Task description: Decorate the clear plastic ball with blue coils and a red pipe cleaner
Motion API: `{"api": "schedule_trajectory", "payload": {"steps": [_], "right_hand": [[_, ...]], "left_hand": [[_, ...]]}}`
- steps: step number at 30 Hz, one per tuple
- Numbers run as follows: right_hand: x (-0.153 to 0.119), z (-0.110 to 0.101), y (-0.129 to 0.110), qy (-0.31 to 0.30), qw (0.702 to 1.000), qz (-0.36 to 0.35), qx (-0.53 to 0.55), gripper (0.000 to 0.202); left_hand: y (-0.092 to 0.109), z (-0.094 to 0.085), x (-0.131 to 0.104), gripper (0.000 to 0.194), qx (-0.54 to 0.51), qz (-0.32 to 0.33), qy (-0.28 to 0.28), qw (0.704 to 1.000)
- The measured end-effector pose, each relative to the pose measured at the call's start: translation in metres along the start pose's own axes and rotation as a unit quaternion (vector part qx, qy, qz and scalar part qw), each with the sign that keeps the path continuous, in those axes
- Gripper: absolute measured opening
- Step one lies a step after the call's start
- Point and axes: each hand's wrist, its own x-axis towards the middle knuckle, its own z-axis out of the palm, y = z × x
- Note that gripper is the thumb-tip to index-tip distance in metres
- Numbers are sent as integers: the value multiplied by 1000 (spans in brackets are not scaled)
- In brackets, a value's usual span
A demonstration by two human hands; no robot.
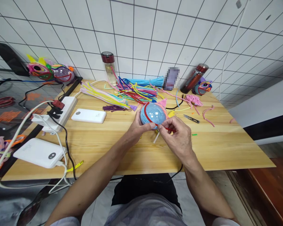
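Over the wooden table, my left hand (141, 125) is wrapped round the left side of a clear ball (157, 114) lined with light-blue strands. A red pipe cleaner (147, 115) curves across the ball's surface. On the ball's right side, the thumb and fingers of my right hand (175, 133) pinch the red pipe cleaner near its end. A pink pointed piece (162, 103) and a dark blue bit stick up from the ball's far side. Below the ball a short white stick (156, 138) points down toward me.
Bundles of coloured pipe cleaners (136, 91) lie behind the ball. Small black snips (191, 118) rest at right. White power banks (89, 115), a power strip (69, 103) and looping cables stand at left. Two bottles (110, 67) and finished-looking colourful figures (202, 87) stand near the tiled wall.
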Motion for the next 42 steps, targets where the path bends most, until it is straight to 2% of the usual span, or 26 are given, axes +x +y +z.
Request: {"api": "schedule_trajectory", "payload": {"steps": [14, 33, 42], "right_hand": [[0, -7, 11, 5, 1000, 2, 11, 13], [-1, -3, 8, -4, 1000, -10, -29, 14], [-1, -2, 7, -5, 999, -35, -39, 15]], "left_hand": [[4, 1, 1, 90, 16, -25, 33, 999], [-1, -7, 2, 92, 34, -25, 15, 999], [2, -5, 0, 86, 32, -28, 11, 999]]}}
